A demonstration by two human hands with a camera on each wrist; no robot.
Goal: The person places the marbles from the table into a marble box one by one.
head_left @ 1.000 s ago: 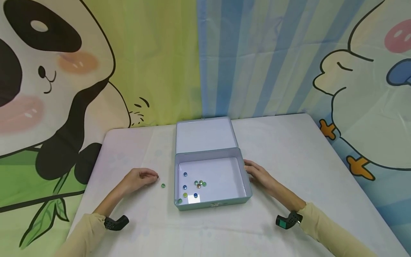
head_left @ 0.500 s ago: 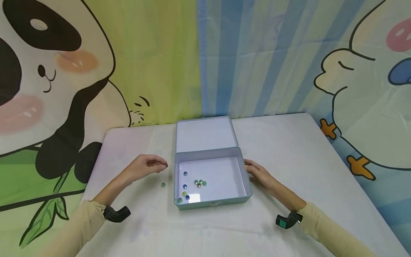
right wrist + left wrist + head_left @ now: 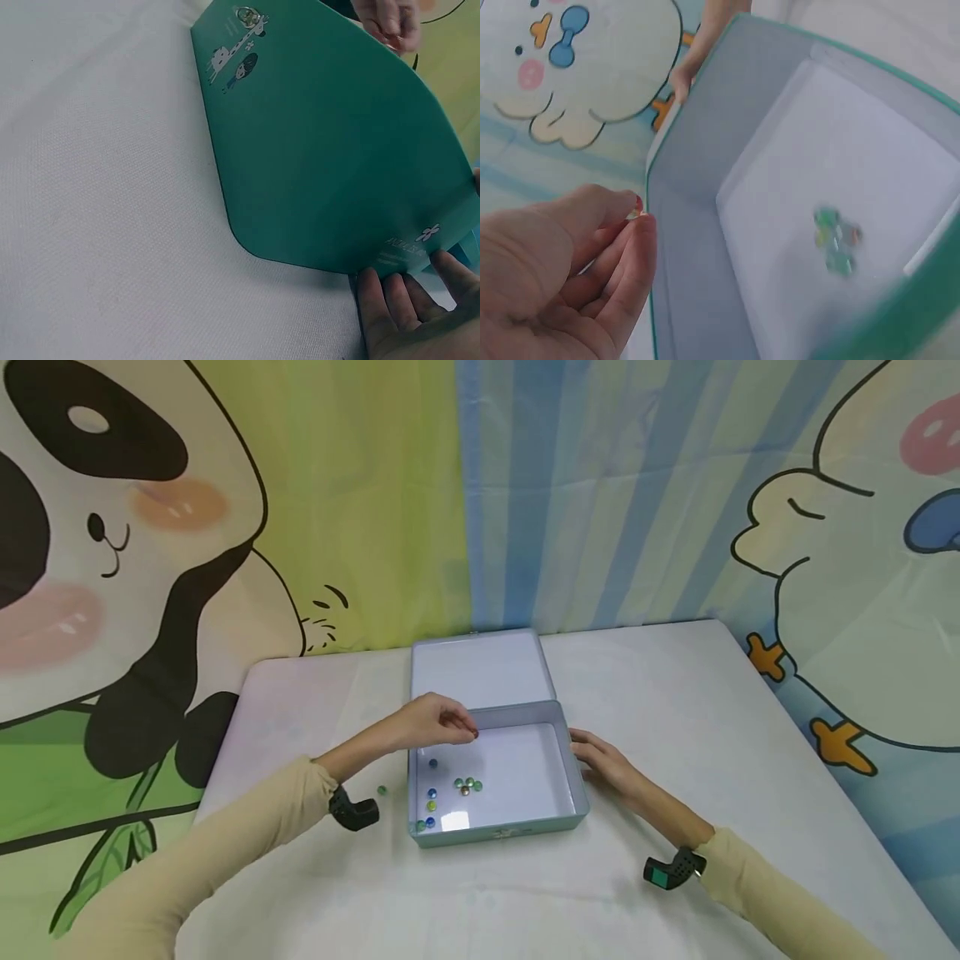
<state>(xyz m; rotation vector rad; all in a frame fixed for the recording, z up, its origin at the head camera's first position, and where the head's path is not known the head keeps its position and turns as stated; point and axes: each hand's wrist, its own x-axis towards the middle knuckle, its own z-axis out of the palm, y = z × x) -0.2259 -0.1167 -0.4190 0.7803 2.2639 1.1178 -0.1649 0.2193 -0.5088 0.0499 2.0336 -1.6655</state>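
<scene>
My left hand (image 3: 435, 720) is over the far left part of an open metal box (image 3: 495, 832), pinching a small reddish glass marble (image 3: 637, 208) between thumb and fingertips. Inside the box lie several marbles: a cluster of green ones (image 3: 469, 782) with an orange-brown one near the middle, and blue (image 3: 432, 763) and yellow-green ones along the left side. My right hand (image 3: 609, 766) stays at the box's right side. Seen from the right wrist, its extended fingers (image 3: 399, 300) touch the green outer wall.
One green marble (image 3: 382, 790) lies on the white tablecloth (image 3: 337, 877) left of the box. The box's lid (image 3: 480, 670) is folded back toward the curtain (image 3: 525, 510) behind the table. Each wrist wears a black camera band (image 3: 354, 810).
My left hand has lifted off the table and moved right, carrying the marble over the box. Inside, a blue and a yellow-green marble have rolled. My right hand has stayed in place.
</scene>
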